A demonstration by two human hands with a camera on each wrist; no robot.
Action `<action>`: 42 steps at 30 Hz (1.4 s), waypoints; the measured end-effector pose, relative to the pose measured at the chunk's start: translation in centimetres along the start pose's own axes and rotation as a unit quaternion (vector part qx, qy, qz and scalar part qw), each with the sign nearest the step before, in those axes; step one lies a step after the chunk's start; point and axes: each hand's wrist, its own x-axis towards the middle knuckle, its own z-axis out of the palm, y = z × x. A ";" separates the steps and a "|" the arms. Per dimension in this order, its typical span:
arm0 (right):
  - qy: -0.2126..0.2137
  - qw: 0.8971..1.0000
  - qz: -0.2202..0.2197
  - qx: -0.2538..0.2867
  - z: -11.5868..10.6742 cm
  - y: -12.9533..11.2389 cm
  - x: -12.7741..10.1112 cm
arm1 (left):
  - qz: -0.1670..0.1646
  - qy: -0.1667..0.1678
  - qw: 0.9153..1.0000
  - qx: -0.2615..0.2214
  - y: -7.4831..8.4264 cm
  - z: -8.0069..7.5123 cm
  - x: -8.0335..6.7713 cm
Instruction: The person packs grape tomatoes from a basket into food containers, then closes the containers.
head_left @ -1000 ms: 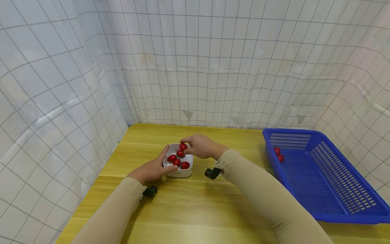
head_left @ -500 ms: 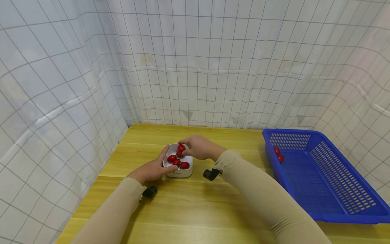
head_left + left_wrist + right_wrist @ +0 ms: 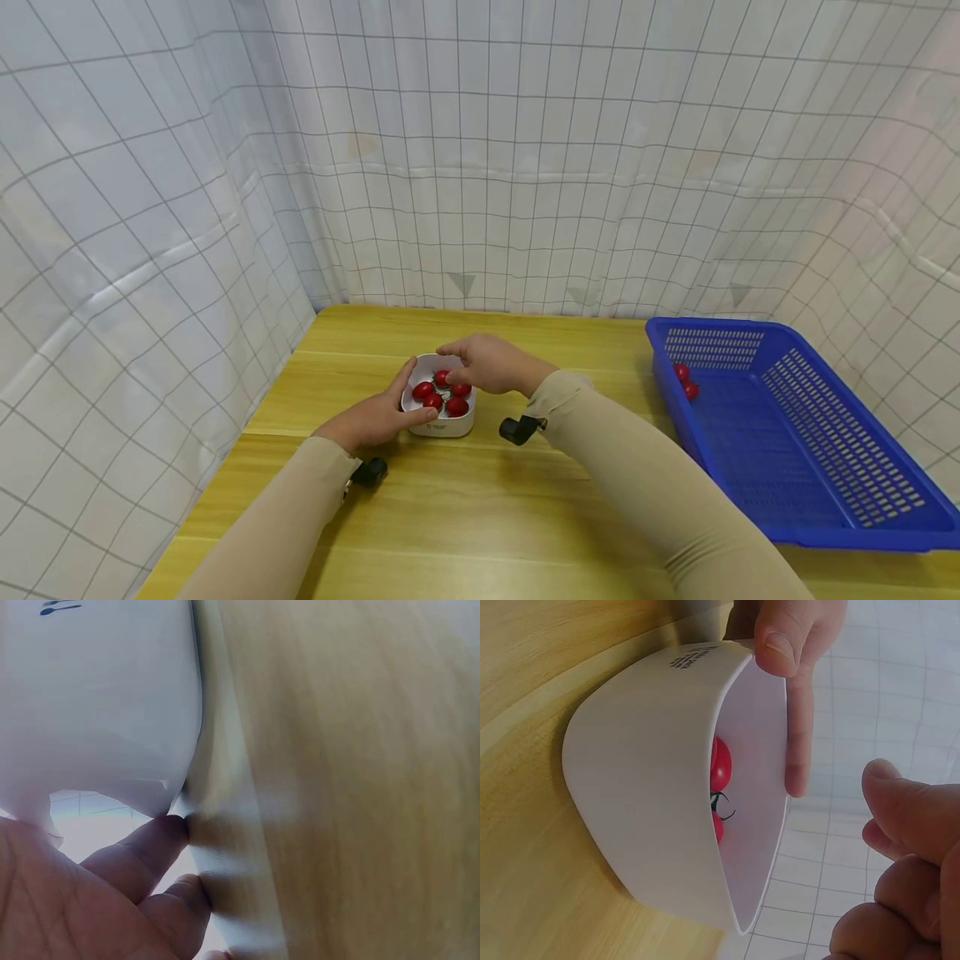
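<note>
Hands point(image 3: 375, 417) flank white bowl's point(image 3: 438, 427) rim; table edge near.

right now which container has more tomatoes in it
The white bowl between the hands: about five red tomatoes show in it. The blue basket on the right holds only two, lying at its far left corner.

Tomato point(image 3: 461, 388) now down in bowl point(image 3: 442, 427), out of right-hand fingers point(image 3: 453, 349)
</note>
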 end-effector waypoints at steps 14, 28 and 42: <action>-0.005 1.000 0.014 -0.002 -0.2 0.0 -0.3 | 0.000 0.000 1.000 -0.003 0.2 0.1 -0.2; 0.007 1.000 0.020 -0.009 -2.4 0.2 -1.3 | 0.001 0.000 1.000 -0.004 0.1 0.3 0.0; 0.129 0.986 0.101 0.001 -11.1 6.1 -8.4 | 0.000 0.005 1.000 0.010 0.2 -0.1 -0.2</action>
